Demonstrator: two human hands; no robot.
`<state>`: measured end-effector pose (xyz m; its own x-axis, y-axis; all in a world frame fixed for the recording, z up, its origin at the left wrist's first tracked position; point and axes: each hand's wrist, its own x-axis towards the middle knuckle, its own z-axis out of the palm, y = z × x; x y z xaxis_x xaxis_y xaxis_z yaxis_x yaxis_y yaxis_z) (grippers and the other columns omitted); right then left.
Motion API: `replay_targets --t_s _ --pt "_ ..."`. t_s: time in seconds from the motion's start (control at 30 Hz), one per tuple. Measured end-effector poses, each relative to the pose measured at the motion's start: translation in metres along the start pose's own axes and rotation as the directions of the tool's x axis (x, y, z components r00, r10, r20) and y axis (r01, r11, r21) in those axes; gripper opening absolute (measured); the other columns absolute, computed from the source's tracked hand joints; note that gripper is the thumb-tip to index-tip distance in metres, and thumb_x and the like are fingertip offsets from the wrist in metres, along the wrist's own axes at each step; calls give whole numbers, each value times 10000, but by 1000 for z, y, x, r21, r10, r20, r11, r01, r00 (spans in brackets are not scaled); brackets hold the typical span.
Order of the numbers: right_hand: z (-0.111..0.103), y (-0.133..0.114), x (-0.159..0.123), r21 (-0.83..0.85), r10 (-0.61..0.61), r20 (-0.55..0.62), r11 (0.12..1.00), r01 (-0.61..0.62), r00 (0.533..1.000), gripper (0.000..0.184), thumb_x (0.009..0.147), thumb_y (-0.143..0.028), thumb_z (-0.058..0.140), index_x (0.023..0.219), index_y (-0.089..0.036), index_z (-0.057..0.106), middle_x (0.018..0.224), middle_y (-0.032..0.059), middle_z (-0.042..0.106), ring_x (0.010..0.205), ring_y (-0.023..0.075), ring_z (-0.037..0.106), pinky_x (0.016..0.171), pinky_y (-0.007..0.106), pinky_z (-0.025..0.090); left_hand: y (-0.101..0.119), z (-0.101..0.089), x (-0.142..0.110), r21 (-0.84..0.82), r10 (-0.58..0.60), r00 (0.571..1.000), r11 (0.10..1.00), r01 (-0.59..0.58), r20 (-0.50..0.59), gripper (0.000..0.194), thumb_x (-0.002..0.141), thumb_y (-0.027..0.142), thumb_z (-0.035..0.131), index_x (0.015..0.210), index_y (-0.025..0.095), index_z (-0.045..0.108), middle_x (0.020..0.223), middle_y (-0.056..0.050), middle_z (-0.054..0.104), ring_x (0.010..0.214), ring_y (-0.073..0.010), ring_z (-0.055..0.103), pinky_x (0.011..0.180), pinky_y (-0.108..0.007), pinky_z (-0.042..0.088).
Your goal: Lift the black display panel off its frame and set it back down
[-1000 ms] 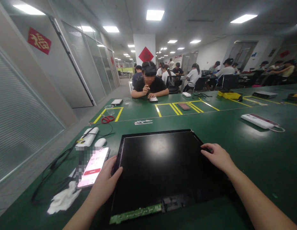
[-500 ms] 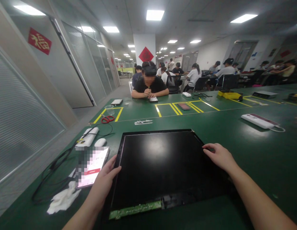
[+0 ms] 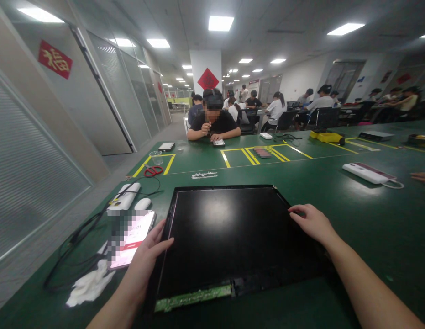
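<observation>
a single view, set on your head
it faced forward and down, with your left hand (image 3: pixel 152 246), right hand (image 3: pixel 311 223) and black panel (image 3: pixel 229 242) near, the green table (image 3: pixel 311 185) beyond, a white pillar (image 3: pixel 206 59) far off.

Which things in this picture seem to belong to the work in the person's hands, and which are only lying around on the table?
Seem part of the work:
- black panel, with the left hand and right hand at its side edges
- green circuit board along its near edge

Seem only lying around:
- lit phone
- crumpled tissue
- red-handled scissors
</observation>
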<state>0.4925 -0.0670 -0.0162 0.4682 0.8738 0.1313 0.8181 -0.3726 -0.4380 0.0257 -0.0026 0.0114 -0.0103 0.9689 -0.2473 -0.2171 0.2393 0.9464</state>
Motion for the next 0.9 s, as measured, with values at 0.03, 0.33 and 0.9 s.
replay_targets --t_s 0.03,0.33,0.9 --pt "0 0 0 0 -2 -2 1000 2 1000 294 839 -403 556 964 -269 786 995 58 674 838 211 653 739 323 488 -1 -1 1 -13 -10 1000 1000 10 -2 746 628 194 818 1349 213 624 1290 -95 727 1190 -325 674 994 -389 559" --pt "-2 -2 0 -3 -5 1 1000 5 1000 286 839 -389 564 963 -264 789 989 60 668 824 204 652 727 320 485 4 3 5 -97 -67 997 993 63 -42 595 754 142 733 1337 200 629 1154 -65 786 1029 -260 752 819 -287 617" --pt "-1 -1 0 -10 -22 -4 1000 22 1000 300 837 -415 550 946 -267 787 981 61 659 815 202 646 716 316 485 4 4 -6 44 -82 996 996 81 26 908 688 232 778 1511 282 397 879 -18 771 645 -222 743 600 -311 584"
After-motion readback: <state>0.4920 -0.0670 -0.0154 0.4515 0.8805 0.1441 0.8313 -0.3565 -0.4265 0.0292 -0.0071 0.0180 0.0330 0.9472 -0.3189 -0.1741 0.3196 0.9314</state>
